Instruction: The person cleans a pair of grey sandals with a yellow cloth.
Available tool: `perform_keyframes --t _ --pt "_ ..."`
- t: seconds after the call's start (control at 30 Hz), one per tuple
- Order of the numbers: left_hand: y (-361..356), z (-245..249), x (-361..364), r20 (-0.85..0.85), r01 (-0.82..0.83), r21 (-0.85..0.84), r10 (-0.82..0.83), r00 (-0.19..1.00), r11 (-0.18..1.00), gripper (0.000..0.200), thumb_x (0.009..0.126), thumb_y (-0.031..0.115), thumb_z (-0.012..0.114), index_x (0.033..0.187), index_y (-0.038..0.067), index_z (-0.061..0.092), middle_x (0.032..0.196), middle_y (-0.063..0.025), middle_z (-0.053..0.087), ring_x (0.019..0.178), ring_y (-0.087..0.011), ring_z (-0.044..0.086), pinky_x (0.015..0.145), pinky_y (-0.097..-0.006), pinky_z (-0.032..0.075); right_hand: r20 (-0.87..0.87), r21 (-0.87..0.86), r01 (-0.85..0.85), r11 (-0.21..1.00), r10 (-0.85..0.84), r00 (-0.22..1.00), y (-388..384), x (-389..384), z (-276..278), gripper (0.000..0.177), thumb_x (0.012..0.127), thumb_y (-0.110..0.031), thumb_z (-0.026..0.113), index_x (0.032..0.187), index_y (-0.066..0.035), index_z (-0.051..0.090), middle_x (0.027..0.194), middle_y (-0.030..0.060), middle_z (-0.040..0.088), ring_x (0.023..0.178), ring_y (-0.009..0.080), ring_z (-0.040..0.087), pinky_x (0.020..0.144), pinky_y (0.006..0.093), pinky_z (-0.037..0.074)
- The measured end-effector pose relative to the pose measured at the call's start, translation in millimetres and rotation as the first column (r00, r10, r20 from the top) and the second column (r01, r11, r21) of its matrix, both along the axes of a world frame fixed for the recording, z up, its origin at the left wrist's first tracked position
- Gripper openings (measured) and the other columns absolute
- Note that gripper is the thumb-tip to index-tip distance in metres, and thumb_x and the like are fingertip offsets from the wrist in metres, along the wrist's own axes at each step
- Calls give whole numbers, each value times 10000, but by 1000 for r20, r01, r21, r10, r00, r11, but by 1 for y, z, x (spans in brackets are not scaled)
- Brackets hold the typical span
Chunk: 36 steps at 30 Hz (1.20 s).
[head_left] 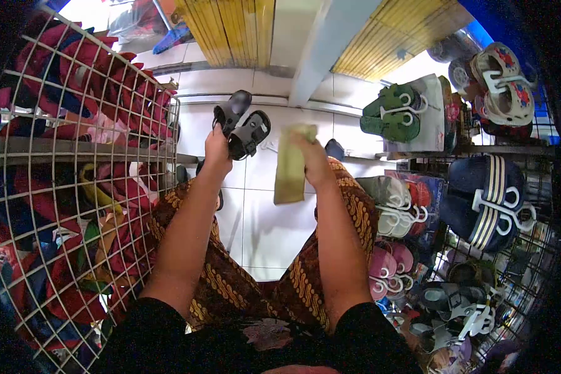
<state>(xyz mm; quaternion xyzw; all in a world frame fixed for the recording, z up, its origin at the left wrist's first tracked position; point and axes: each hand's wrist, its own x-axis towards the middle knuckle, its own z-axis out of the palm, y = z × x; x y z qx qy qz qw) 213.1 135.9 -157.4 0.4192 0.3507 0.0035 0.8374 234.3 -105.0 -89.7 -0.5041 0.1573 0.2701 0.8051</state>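
A pair of dark grey and black strapped sandals [250, 134] hangs side by side in front of me, with my left hand [218, 151] closed on their near edge. To the right, my right hand [311, 159] grips a yellow-green cloth [290, 168], which dangles below the fingers and is slightly blurred. A gap separates the cloth from the sandals. Both are held above the white tiled floor [255, 218], between my knees in brown patterned fabric [230, 274].
A wire grid rack [81, 149] with red items stands at left. On the right, green sandals [393, 113], navy striped slides [485, 202], pale clogs [503, 84] and pink footwear [389, 268] hang on white hangers. A grey metal post [333, 47] and yellow slatted panels [227, 31] stand ahead.
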Motion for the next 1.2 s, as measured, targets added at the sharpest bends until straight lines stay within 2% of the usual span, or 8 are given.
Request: perform_keyframes --t 0.2,0.4,0.63,0.73,0.77,0.8,0.97,1.2 --pt "-34 20 -5 -100 -47 311 81 992 949 392 1044 290 487 1292 4 384 1036 -165 634 921 -230 641 745 -347 570 123 -103 -446 889 456 881 11 -12 0 400 875 -243 720 1190 -19 614 1027 30 653 899 128 625 806 278 515" --pt "-42 9 -12 -59 211 -142 -221 974 967 337 1011 276 574 1245 65 456 1070 -101 628 862 -214 653 648 -287 551 33 -61 -234 970 237 971 11 -8 -7 434 863 -318 770 1152 -24 636 970 61 694 825 158 670 743 304 547" --pt "-50 17 -8 -55 90 -444 -127 990 891 420 1051 380 425 1263 29 513 1210 -165 626 1149 -284 596 1037 -452 457 45 -45 -169 985 171 984 20 -12 -7 402 884 -299 749 1154 -25 631 989 56 687 845 154 668 744 301 543" --pt "-40 -6 -6 -72 34 -291 -58 996 956 470 1064 385 348 1294 5 500 1261 -179 608 1182 -302 586 1045 -456 456 94 -107 -293 950 303 948 24 -17 -4 385 892 -285 746 1156 -32 624 1006 43 677 846 148 663 740 294 542" --pt "-35 -24 -7 -40 6 -222 -15 999 975 377 1035 375 429 1277 90 481 1164 -122 625 997 -269 664 783 -407 580 103 -119 -333 935 345 933 24 -17 -6 394 890 -289 748 1160 -30 623 1006 42 677 849 148 662 744 295 541" --pt "-35 -17 -7 -72 -27 -158 16 997 987 384 1032 374 430 1277 82 479 1160 -125 626 988 -269 669 763 -405 585 110 -130 -373 919 387 915 25 -18 -5 403 888 -292 750 1164 -28 623 1006 41 677 853 147 660 749 296 540" --pt "-26 -1 -3 -94 -171 -24 168 981 985 401 1018 344 446 1263 27 465 1140 -161 628 932 -274 693 686 -421 605 26 -36 -8 999 9 1000 14 -3 -23 369 919 -277 719 1157 -12 623 1015 48 677 875 159 655 772 322 531" --pt "-42 12 -3 -91 -112 308 147 985 945 369 1023 279 482 1184 -52 500 1084 -152 603 912 -220 604 791 -345 517 210 -607 -58 792 231 950 21 -6 -37 425 880 -294 726 1203 -36 628 1057 144 707 952 289 679 851 399 528"
